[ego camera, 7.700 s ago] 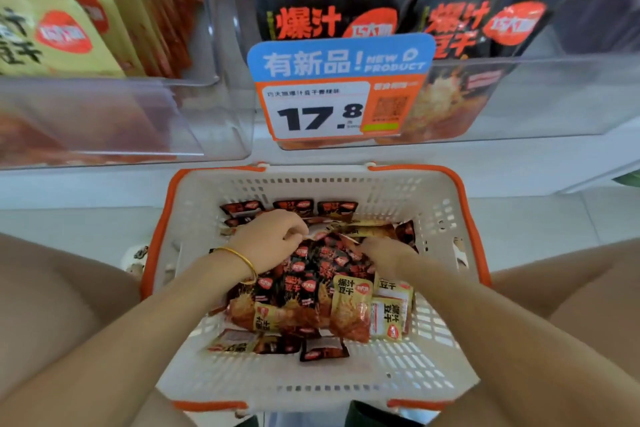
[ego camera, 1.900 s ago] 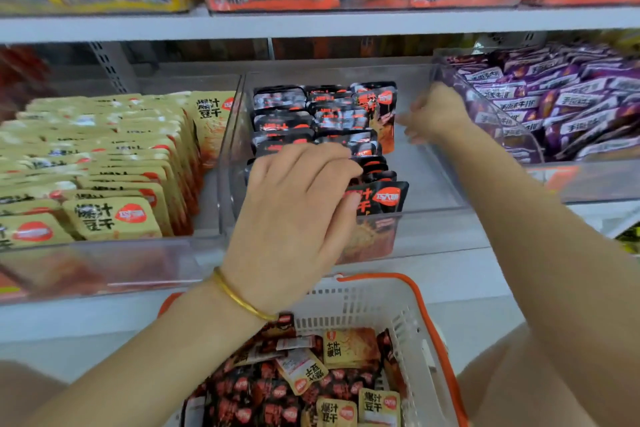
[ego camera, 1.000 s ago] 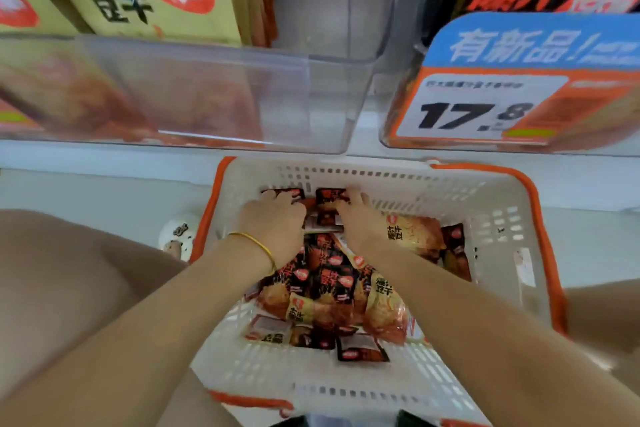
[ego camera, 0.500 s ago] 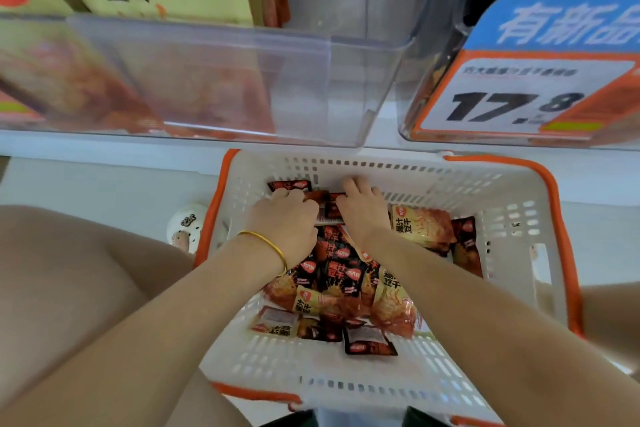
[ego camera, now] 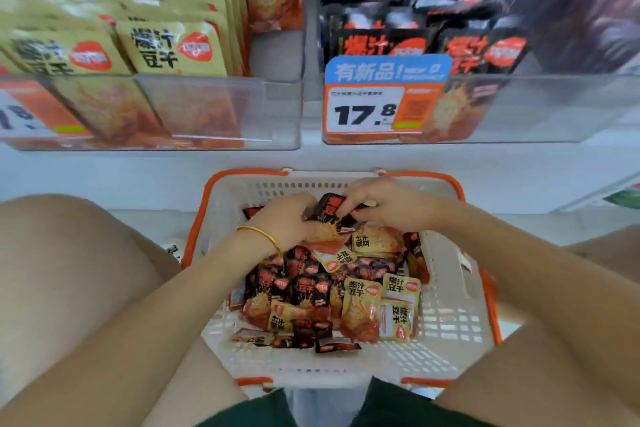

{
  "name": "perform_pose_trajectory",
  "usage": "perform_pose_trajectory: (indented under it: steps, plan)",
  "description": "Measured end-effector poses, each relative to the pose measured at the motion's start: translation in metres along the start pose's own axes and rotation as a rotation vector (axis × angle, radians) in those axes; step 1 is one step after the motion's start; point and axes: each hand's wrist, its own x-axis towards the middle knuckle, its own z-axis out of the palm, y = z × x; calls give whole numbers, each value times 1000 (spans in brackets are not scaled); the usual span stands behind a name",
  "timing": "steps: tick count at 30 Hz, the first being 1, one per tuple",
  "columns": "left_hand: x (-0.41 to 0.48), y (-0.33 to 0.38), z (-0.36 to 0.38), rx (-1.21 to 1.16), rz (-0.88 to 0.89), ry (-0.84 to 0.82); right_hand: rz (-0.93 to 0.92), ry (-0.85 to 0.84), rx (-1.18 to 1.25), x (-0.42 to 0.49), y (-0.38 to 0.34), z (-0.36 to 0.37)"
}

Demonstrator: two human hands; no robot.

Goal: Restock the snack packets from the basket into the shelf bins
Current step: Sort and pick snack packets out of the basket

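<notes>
A white basket with an orange rim (ego camera: 453, 315) sits between my knees and holds several black and yellow snack packets (ego camera: 332, 295). My left hand (ego camera: 284, 218), with a gold bangle on its wrist, and my right hand (ego camera: 384, 203) meet at the basket's far end. Both grip a small bunch of black packets (ego camera: 332, 215) lifted a little above the pile. Above, a clear bin of black packets (ego camera: 519, 107) stands on the right of the shelf. A clear bin of yellow packets (ego camera: 214, 107) stands on the left.
An orange and blue price tag reading 17.8 (ego camera: 381, 97) hangs on the front of the black-packet bin. The white shelf edge (ego camera: 311, 159) runs just beyond the basket. My bare knees flank the basket on both sides.
Both hands have closed on black packets at the far end of the basket and raised them off the pile. The view has tilted up, showing more of the shelf bins.
</notes>
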Motion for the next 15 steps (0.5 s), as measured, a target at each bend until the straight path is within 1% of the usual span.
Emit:
perform_pose_trajectory:
  steps: [3, 6, 8, 10, 11, 12, 13, 15]
  plan:
    - [-23, 35, -15, -92, 108, 131, -36, 30, 63, -45, -29, -32]
    - [-42, 70, -39, -68, 184, 174, -32, 82, 171, -88, -53, -61]
    - [-53, 91, -55, -91, 231, 178, -81, 187, 311, -112, -64, -76]
    - [-67, 110, -70, -138, 291, 212, -119, 363, 496, -131, -68, -86]
    - [-76, 120, -77, -182, 308, 234, -123, 423, 575, -139, -70, -90]
    - [-82, 127, -84, -204, 328, 260, -121, 439, 636, -144, -69, -92]
    - [-87, 135, -90, -197, 338, 285, -114, 416, 660, -148, -69, -93]
    - [-93, 148, -100, -165, 344, 340, -101, 328, 615, -150, -69, -92]
